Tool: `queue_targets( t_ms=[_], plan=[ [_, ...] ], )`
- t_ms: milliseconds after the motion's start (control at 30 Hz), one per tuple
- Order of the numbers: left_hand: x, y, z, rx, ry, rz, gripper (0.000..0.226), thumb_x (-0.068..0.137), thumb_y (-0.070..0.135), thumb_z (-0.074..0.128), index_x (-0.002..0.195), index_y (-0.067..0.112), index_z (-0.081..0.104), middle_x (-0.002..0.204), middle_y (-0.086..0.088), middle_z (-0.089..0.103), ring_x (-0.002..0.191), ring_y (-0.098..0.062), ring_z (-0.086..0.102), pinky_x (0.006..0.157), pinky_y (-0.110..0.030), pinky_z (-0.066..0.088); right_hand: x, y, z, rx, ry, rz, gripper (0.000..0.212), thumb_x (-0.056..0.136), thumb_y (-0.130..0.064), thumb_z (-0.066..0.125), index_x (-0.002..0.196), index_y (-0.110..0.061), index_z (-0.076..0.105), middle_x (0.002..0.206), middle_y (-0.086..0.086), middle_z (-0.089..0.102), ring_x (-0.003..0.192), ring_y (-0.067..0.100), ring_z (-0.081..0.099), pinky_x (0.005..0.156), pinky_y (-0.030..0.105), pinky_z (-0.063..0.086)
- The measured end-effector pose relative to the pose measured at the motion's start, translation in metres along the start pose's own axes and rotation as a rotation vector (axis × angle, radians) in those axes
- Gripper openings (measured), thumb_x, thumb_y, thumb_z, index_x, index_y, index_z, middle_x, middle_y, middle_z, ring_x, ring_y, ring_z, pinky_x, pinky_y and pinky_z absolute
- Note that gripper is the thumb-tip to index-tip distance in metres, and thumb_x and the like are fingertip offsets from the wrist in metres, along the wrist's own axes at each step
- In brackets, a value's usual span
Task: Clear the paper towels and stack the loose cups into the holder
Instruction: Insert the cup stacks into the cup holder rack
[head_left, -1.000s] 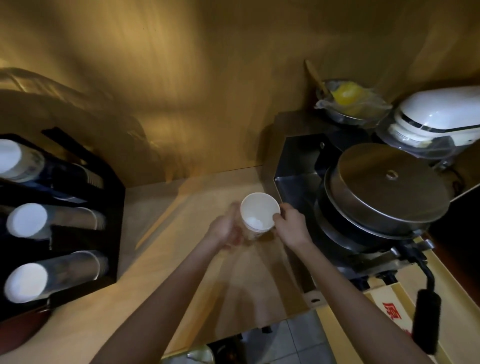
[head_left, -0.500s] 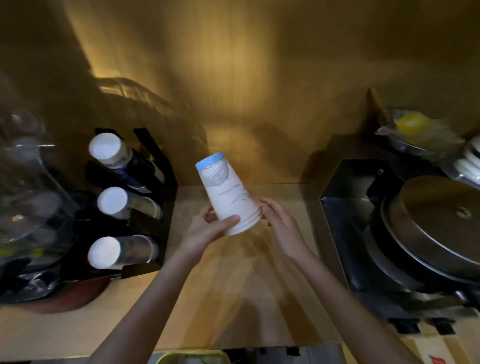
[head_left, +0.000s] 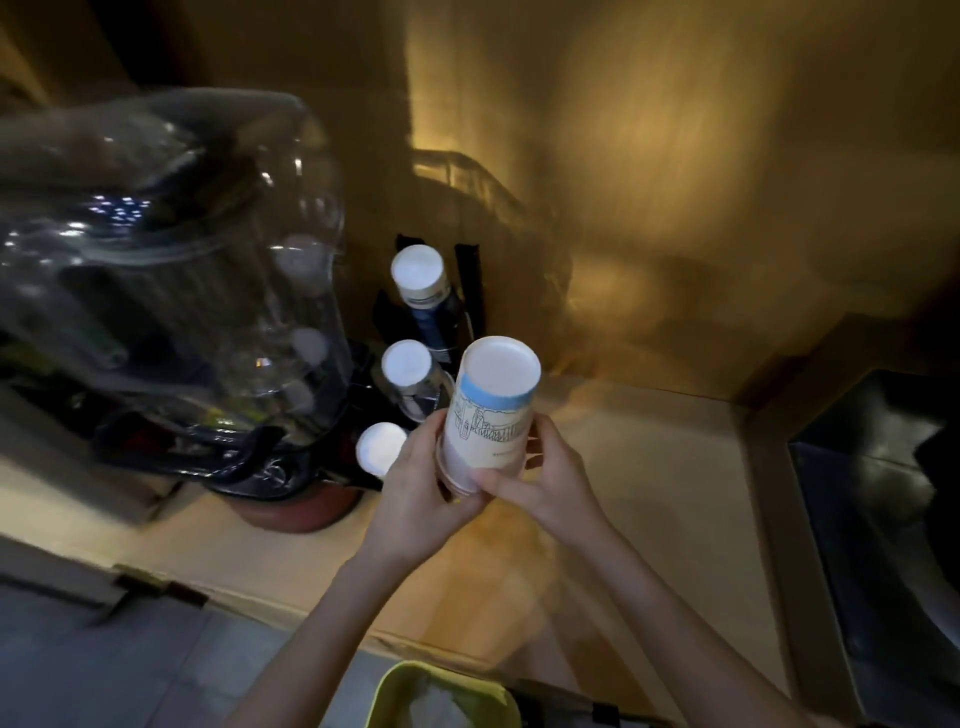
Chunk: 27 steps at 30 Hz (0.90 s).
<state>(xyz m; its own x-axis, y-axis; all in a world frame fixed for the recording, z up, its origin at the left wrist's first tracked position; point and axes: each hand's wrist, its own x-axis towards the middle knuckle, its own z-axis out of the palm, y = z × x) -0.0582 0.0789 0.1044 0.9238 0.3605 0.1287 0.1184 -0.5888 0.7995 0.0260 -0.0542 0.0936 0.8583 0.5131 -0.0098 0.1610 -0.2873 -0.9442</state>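
Observation:
A white paper cup (head_left: 491, 410) with a blue band and a line drawing is upside down, its base pointing up and away from me. My left hand (head_left: 415, 483) wraps its rim end from the left, and my right hand (head_left: 545, 478) pinches the same end from the right. Just left of the cup stands the black cup holder (head_left: 470, 291), whose three tubes show white cup ends: top stack (head_left: 418, 270), middle stack (head_left: 407, 362) and bottom stack (head_left: 380, 446). The held cup hangs in front of the holder, apart from it. No paper towel is in view.
A large clear plastic jar (head_left: 171, 270) on a dark base fills the left. A dark red bowl (head_left: 298, 512) sits under it. The wooden counter (head_left: 649, 493) runs right to a steel appliance (head_left: 878, 499). A yellow-rimmed bin (head_left: 441, 693) lies below the counter edge.
The cup went from upright to upside down, and both hands carried it left toward the holder. My view swung left, so the jar came in and the griddle left.

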Motion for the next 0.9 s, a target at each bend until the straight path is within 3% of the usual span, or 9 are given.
queue_targets(
  t_ms=[67,133,200,367,433,533,667,800,900],
  plan=[
    [-0.006,-0.005,-0.026,0.042,-0.025,-0.004,0.079,0.067,0.024,0.075,0.134,0.02,0.033,0.127,0.005,0.049,0.118,-0.012,0.047,0.1,-0.031,0.044,0.0,-0.007,0.018,0.008,-0.013,-0.017,0.069,0.055,-0.037,0.085,0.111,-0.026,0.047,0.105,-0.013,0.062,0.091,-0.006,0.06,0.069,0.006,0.046],
    [-0.009,-0.005,-0.056,0.056,-0.015,0.0,0.081,0.065,0.032,0.07,0.136,0.019,0.034,0.134,0.001,0.048,0.123,-0.013,0.045,0.104,-0.032,0.04,0.002,-0.014,0.034,0.017,-0.022,-0.041,0.066,0.057,-0.03,0.086,0.11,-0.026,0.046,0.101,-0.02,0.059,0.087,-0.014,0.058,0.067,0.003,0.045],
    [-0.009,0.001,-0.085,0.011,0.022,0.034,0.082,0.06,0.042,0.065,0.134,0.023,0.035,0.133,0.001,0.051,0.121,-0.01,0.05,0.102,-0.035,0.045,0.003,-0.021,0.05,0.002,-0.034,-0.06,0.067,0.057,-0.032,0.086,0.11,-0.031,0.045,0.102,-0.02,0.058,0.089,-0.01,0.059,0.067,0.004,0.045],
    [-0.006,0.022,-0.13,0.125,0.089,0.133,0.086,0.056,0.058,0.067,0.131,0.026,0.039,0.12,0.014,0.051,0.101,0.008,0.05,0.084,0.001,0.039,0.011,-0.027,0.083,-0.036,-0.056,-0.066,0.077,0.057,-0.035,0.085,0.122,-0.021,0.047,0.122,-0.002,0.059,0.109,0.012,0.057,0.085,0.026,0.051],
    [0.0,0.018,-0.133,0.252,0.099,0.142,0.082,0.056,0.053,0.072,0.127,0.023,0.045,0.117,0.008,0.053,0.099,0.002,0.048,0.081,-0.003,0.038,0.015,-0.026,0.092,-0.059,-0.067,-0.067,0.081,0.059,-0.037,0.084,0.128,-0.021,0.044,0.127,-0.002,0.057,0.114,0.012,0.055,0.09,0.028,0.05],
    [0.005,0.003,-0.128,0.324,0.123,0.101,0.074,0.059,0.038,0.081,0.124,0.017,0.052,0.116,-0.003,0.056,0.102,-0.014,0.055,0.085,-0.02,0.04,0.022,-0.021,0.1,-0.108,-0.087,-0.059,0.085,0.062,-0.036,0.083,0.133,-0.021,0.038,0.131,-0.003,0.054,0.117,0.01,0.051,0.09,0.024,0.046],
    [0.008,-0.017,-0.119,0.305,0.123,0.067,0.073,0.06,0.032,0.082,0.123,0.011,0.054,0.117,-0.007,0.056,0.104,-0.019,0.056,0.087,-0.022,0.041,0.029,-0.012,0.106,-0.159,-0.105,-0.029,0.09,0.063,-0.034,0.081,0.138,-0.02,0.034,0.137,0.001,0.051,0.124,0.017,0.048,0.1,0.038,0.047],
    [0.014,-0.03,-0.108,0.283,0.106,0.052,0.072,0.059,0.026,0.084,0.123,0.008,0.054,0.116,-0.011,0.056,0.105,-0.024,0.058,0.089,-0.026,0.042,0.031,-0.008,0.104,-0.204,-0.092,-0.024,0.076,0.073,-0.023,0.074,0.138,-0.02,0.035,0.136,0.004,0.051,0.123,0.018,0.048,0.093,0.026,0.042],
    [0.018,-0.037,-0.099,0.27,0.089,0.034,0.073,0.06,0.024,0.083,0.124,0.006,0.053,0.118,-0.014,0.055,0.107,-0.027,0.056,0.093,-0.033,0.045,0.03,-0.008,0.101,-0.207,-0.054,-0.051,0.061,0.076,-0.023,0.072,0.13,-0.02,0.044,0.125,0.003,0.058,0.115,0.017,0.053,0.087,0.024,0.043]
  ],
)
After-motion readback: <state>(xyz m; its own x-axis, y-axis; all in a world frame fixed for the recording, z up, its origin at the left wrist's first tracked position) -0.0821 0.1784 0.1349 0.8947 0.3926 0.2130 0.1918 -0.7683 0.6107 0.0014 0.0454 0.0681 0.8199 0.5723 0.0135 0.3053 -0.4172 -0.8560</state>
